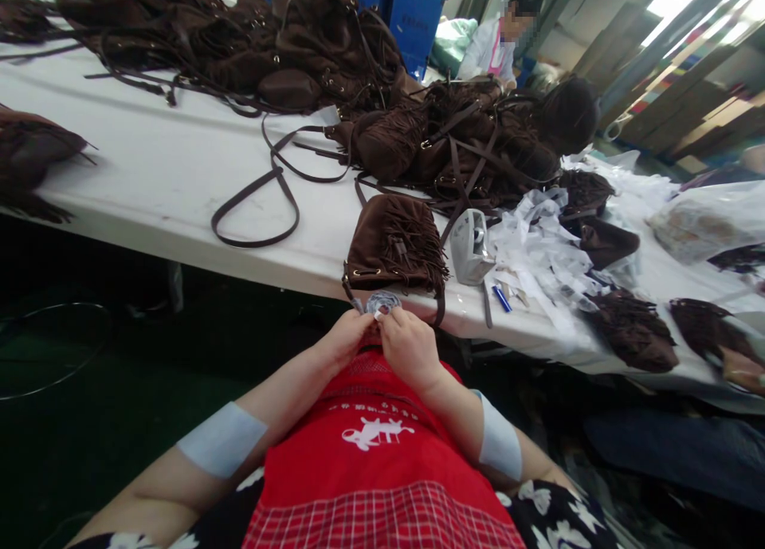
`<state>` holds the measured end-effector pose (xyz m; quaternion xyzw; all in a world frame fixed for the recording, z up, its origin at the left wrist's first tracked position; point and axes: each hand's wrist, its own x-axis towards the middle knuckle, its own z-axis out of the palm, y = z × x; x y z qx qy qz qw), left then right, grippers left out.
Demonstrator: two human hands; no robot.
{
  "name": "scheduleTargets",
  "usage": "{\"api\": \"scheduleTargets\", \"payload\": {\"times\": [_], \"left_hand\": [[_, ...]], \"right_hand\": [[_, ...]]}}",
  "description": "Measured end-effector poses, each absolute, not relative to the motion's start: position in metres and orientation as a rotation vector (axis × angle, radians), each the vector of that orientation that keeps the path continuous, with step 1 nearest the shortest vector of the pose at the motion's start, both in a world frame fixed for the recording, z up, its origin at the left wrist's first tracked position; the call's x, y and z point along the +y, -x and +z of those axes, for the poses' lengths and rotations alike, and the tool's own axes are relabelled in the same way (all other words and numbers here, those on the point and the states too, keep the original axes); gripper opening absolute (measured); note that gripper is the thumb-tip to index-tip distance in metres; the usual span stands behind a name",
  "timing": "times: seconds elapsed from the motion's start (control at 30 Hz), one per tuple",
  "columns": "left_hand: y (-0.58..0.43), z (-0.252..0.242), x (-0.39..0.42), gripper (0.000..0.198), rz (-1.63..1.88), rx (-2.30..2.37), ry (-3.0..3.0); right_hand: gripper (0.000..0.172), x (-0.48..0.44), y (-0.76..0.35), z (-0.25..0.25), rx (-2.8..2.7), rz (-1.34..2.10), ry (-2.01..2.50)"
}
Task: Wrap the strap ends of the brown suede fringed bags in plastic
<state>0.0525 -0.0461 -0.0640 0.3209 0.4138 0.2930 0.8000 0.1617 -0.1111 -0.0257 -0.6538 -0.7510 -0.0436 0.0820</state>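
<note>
A dark brown fringed drawstring bag [382, 242] lies on its side at the table's front edge, its gold-eyeleted mouth facing me. Just in front of that mouth, my left hand [350, 334] and my right hand [411, 346] meet, fingers closed in a pinch. Between the fingertips shows a small white piece [378, 315], too small to name. A grey-blue crinkled bundle [382, 300] sits right above them, touching or nearly touching the fingers. The bag's strap runs down by both hands; whether either hand grips it is hidden.
To the bag's right stand a grey-white tape dispenser [472, 248], a blue cylinder [501, 298] and a heap of white strips [541, 254]. Brown bags [239, 39] pile up behind. A loose strap loop [256, 210] lies left on the white table [149, 182]. Another person [490, 47] sits beyond.
</note>
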Motion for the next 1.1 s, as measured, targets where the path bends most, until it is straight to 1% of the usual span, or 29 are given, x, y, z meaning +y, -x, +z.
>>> {"api": "scheduleTargets", "payload": {"times": [0.07, 0.13, 0.33, 0.43, 0.63, 0.87, 1.0, 1.1], "left_hand": [[-0.052, -0.057, -0.046, 0.006, 0.640, 0.798, -0.572], [-0.053, -0.051, -0.045, 0.001, 0.649, 0.786, -0.495], [-0.050, -0.043, -0.043, 0.012, 0.597, 0.815, -0.414], [-0.047, -0.037, -0.042, 0.018, 0.512, 0.771, -0.395], [-0.053, -0.033, -0.048, 0.011, 0.511, 0.860, -0.446], [-0.059, -0.035, -0.048, 0.022, 0.521, 0.971, -0.479], [-0.053, -0.028, -0.038, 0.030, 0.513, 0.897, -0.516], [-0.049, -0.018, -0.032, 0.029, 0.538, 0.853, -0.533]], "right_hand": [[0.024, -0.113, -0.162, -0.025, -2.265, -0.189, 1.929], [0.024, -0.115, -0.163, -0.023, -2.276, -0.228, 1.920], [0.023, -0.120, -0.167, -0.027, -2.360, -0.303, 1.863], [0.023, -0.125, -0.170, -0.030, -2.404, -0.345, 1.794], [0.022, -0.126, -0.175, -0.026, -2.437, -0.458, 1.731], [0.024, -0.121, -0.181, -0.026, -2.438, -0.616, 1.648], [0.026, -0.115, -0.192, -0.026, -2.347, -0.627, 1.609], [0.026, -0.108, -0.198, -0.018, -2.336, -0.623, 1.576]]}}
